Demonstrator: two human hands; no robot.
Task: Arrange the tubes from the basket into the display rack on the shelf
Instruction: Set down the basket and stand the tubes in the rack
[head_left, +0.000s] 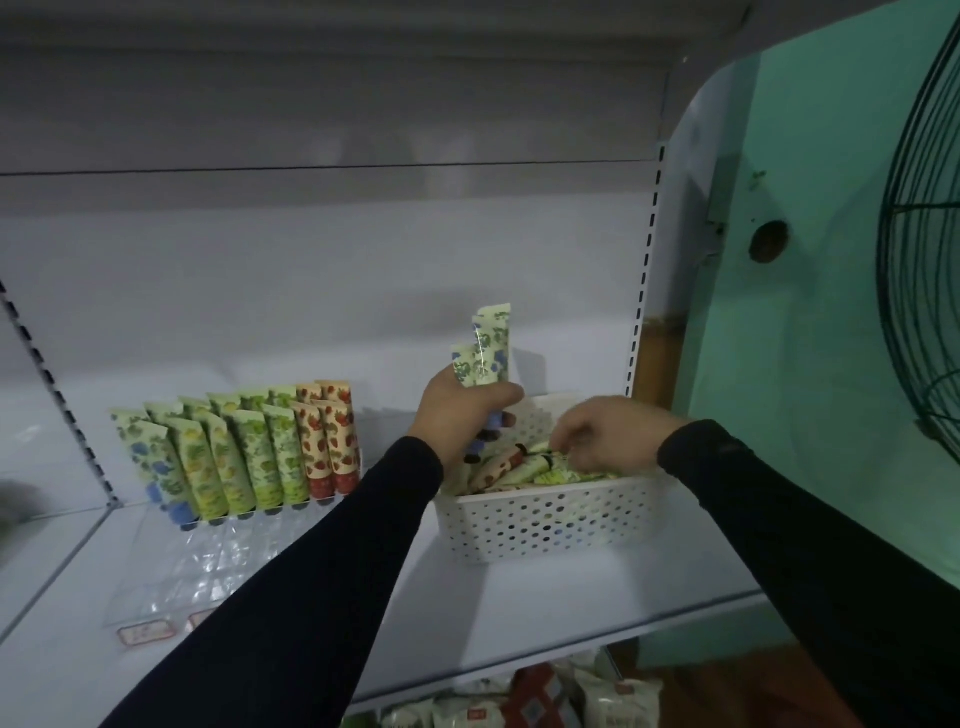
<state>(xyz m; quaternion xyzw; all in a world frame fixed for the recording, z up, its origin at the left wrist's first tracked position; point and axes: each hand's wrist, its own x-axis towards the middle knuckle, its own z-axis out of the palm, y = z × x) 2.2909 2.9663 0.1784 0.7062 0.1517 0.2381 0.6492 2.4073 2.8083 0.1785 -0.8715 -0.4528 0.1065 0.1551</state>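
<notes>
A white perforated basket stands on the white shelf at the right, with several loose tubes lying inside. My left hand grips a small bunch of blue-flowered tubes upright above the basket's left end. Reaching into the basket from the right, my right hand has its fingers curled down among the tubes; what they pinch is hidden. The clear display rack sits left of the basket. Its back rows hold several upright tubes in blue, yellow, green and red patterns.
The shelf has a front edge near my arms and slotted uprights at both sides. A dark wire fan guard hangs at the far right by a green wall. Packaged goods lie on the shelf below.
</notes>
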